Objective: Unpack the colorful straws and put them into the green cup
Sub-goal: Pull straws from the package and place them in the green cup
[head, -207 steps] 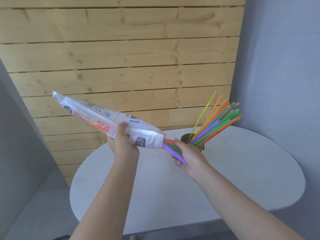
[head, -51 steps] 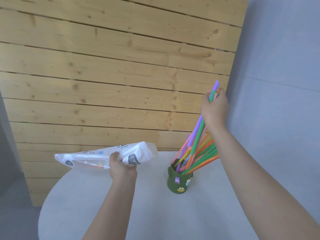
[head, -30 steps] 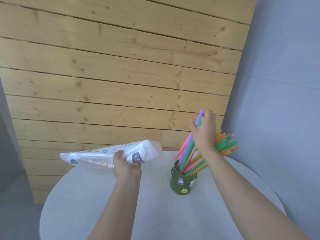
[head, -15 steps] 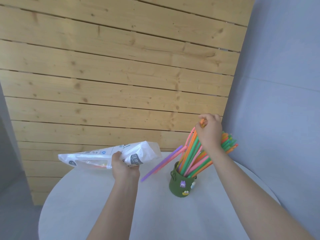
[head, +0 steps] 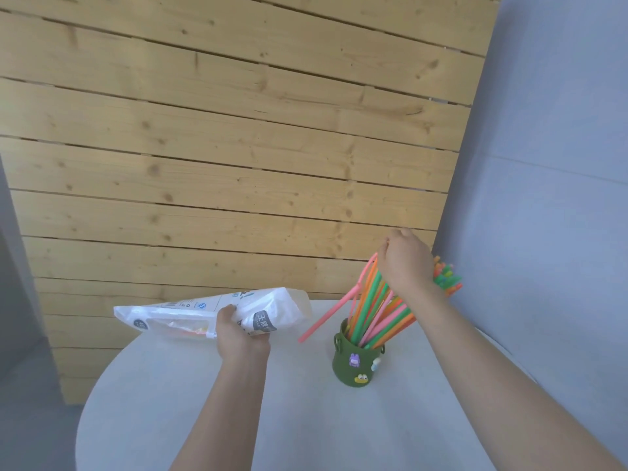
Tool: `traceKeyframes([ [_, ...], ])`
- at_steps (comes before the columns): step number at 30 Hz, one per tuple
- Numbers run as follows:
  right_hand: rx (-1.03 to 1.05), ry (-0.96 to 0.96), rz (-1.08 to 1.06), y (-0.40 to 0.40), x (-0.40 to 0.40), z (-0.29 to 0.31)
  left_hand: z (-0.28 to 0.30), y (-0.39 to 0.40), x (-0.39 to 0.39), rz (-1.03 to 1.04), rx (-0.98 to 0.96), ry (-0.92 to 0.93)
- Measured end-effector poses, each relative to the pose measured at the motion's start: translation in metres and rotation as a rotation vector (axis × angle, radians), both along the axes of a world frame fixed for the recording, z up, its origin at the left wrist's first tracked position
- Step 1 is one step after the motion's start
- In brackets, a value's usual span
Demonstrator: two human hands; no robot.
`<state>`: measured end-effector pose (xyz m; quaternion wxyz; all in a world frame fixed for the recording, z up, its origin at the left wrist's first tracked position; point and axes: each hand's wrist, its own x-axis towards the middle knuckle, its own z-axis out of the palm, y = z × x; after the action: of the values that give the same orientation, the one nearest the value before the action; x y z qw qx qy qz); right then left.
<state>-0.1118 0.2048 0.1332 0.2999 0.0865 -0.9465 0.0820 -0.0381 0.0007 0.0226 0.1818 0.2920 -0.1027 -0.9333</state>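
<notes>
Right hand [head: 406, 263] has come down from its raised position of a second or two ago and now sits on top of the straw bundle [head: 377, 312], fingers curled around the upper ends. The bundle stands in the green cup [head: 355, 363], leaning right and fanned out. The purple straw that swung out to the left half a second ago is no longer visible there. A pink straw [head: 328, 314] now sticks out to the left instead: its lower end hangs outside the cup rim, above the counter [head: 190, 402], not seated.

Left hand [head: 239, 338] is unchanged, still gripping the white packet [head: 210, 316] and holding it roughly level above the counter. A few orange-red straws show through its clear window.

Judgement: this handful is nearly in the cup, but the stray pink straw needs tucking in. The packet is not yet empty, so at least one more pull remains.
</notes>
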Motion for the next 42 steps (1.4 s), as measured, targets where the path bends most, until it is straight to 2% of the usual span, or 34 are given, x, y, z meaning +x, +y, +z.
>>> traceKeyframes([
  [5, 0.224, -0.106, -0.031, -0.003, 0.004, 0.003, 0.009, -0.01, 0.004, 0.052, 0.034, 0.038],
  [8, 0.231, -0.138, -0.032, -0.005, 0.003, 0.003, 0.007, -0.02, 0.006, 0.081, 0.046, 0.038],
  [11, 0.175, 0.002, -0.012, -0.005, 0.004, -0.004, 0.005, -0.026, 0.008, 0.091, 0.047, 0.029],
  [15, 0.2, -0.023, -0.023, -0.006, 0.006, -0.006, 0.007, -0.028, 0.012, 0.099, 0.04, 0.015],
  [18, 0.148, 0.066, -0.019, -0.008, 0.009, -0.002, 0.008, -0.029, 0.013, 0.104, 0.042, 0.006],
  [21, 0.187, 0.026, -0.03, -0.009, 0.009, -0.002, 0.009, -0.028, 0.014, 0.105, 0.036, 0.016],
  [25, 0.08, 0.153, 0.001, -0.009, 0.008, -0.004, 0.01, -0.026, 0.014, 0.106, 0.028, 0.01],
  [31, 0.09, 0.108, 0.048, -0.008, 0.006, -0.006, 0.009, -0.025, 0.014, 0.097, 0.024, 0.022],
  [35, -0.039, 0.116, 0.073, -0.004, 0.007, -0.001, 0.009, -0.025, 0.013, 0.092, 0.022, 0.027],
  [37, -0.029, 0.164, 0.064, -0.004, 0.006, 0.001, 0.009, -0.025, 0.012, 0.093, 0.028, 0.023],
  [40, 0.04, 0.361, 0.149, -0.01, 0.008, 0.004, 0.009, -0.024, 0.011, 0.09, 0.029, 0.025],
  [42, 0.178, 0.348, 0.248, -0.02, 0.011, 0.004, 0.008, -0.023, 0.011, 0.086, 0.024, 0.03],
])
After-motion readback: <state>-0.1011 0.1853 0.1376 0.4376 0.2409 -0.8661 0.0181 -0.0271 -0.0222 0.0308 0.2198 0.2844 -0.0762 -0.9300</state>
